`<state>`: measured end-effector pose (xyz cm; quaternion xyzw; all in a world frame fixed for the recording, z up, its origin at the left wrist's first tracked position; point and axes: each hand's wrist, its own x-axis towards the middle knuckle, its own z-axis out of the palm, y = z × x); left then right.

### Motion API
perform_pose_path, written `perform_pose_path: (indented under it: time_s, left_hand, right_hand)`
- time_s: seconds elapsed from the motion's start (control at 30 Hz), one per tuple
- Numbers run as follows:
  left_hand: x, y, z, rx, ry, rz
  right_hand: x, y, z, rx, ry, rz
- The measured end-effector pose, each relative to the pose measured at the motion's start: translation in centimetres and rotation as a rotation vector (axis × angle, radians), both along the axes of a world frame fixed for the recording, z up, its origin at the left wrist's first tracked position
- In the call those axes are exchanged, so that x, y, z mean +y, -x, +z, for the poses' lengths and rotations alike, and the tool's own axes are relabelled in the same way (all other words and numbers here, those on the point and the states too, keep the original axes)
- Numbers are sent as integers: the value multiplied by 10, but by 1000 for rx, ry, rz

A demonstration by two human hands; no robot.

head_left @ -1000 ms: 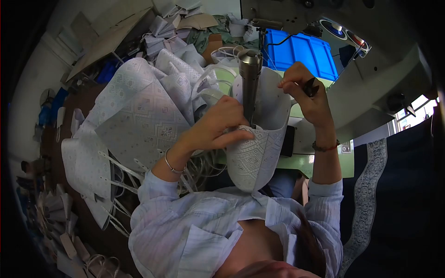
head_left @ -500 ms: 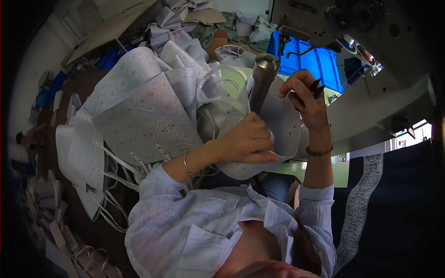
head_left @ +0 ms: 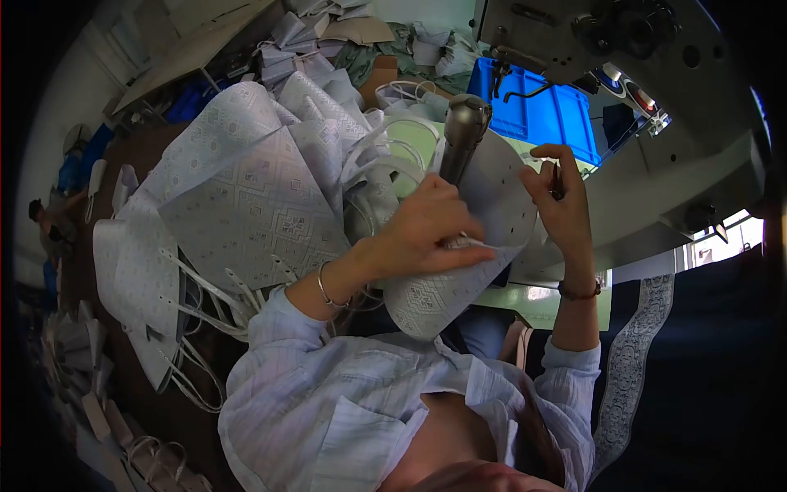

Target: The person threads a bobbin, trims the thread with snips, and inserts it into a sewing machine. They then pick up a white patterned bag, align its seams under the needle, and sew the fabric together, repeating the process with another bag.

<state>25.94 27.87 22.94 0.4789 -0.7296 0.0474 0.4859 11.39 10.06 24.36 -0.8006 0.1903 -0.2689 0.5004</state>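
My left hand is closed on the edge of a white patterned piece, with the thumb along its rim. The piece wraps beside the metal post of the machine, and its plain inner side, with small holes, faces right. My right hand is raised right of the piece, fingers curled round a small dark tool, probably snippers, mostly hidden by the hand. White strap loops stand left of the post.
More patterned white pieces with straps are heaped at the left. A blue crate stands behind the post. The dark machine body hangs at upper right. A person is at the far left.
The white piece has turned and its lower part now hangs nearer my body. My left hand has shifted slightly left and up; my right hand has moved right and down, the tool's blades now tucked in.
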Motion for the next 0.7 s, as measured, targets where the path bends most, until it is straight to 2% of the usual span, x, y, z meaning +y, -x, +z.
perform_pose_path:
  time_s: [0.03, 0.07, 0.13, 0.17, 0.27, 0.33, 0.37, 0.43, 0.47, 0.53, 0.57, 0.63, 0.7]
  left_hand:
    - [-1, -4, 7, 118, -41, 73]
    - [-5, -10, 10, 111, -36, 72]
    - [-11, -23, 15, 310, -48, 176]
    - [-16, -26, 17, 404, -24, 132]
    - [-21, -40, 20, 471, -99, 118]
    - [-26, -41, 22, 465, -64, 109]
    - [-28, -41, 23, 464, -31, 102]
    - [-28, -46, 25, 407, -20, 118]
    - [-28, -48, 25, 352, -4, 136]
    - [-29, -50, 25, 385, 1, 155]
    - [-30, -52, 25, 418, 8, 173]
    - [-34, -51, 29, 489, -19, 143]
    - [-41, -52, 30, 563, -42, 110]
  right_hand:
    - [-2, -3, 2, 38, 99, -41]
    - [-5, -5, 5, 76, 196, -84]
    - [-19, -9, -7, -84, 201, 57]
    - [-26, -10, -12, -89, 206, 57]
    - [-38, -12, -15, -354, 126, 139]
    - [-34, -17, -10, -529, -221, 284]
    - [-33, -20, -5, -531, -222, 282]
    - [-29, -30, 8, -654, -614, 613]
    - [-24, -34, 15, -655, -618, 612]
    - [-14, -45, 25, -502, -329, 171]
    - [-13, -52, 24, -500, -333, 172]
    - [-13, -66, 23, -530, -92, -35]
    - [-13, -71, 26, -518, -120, -32]
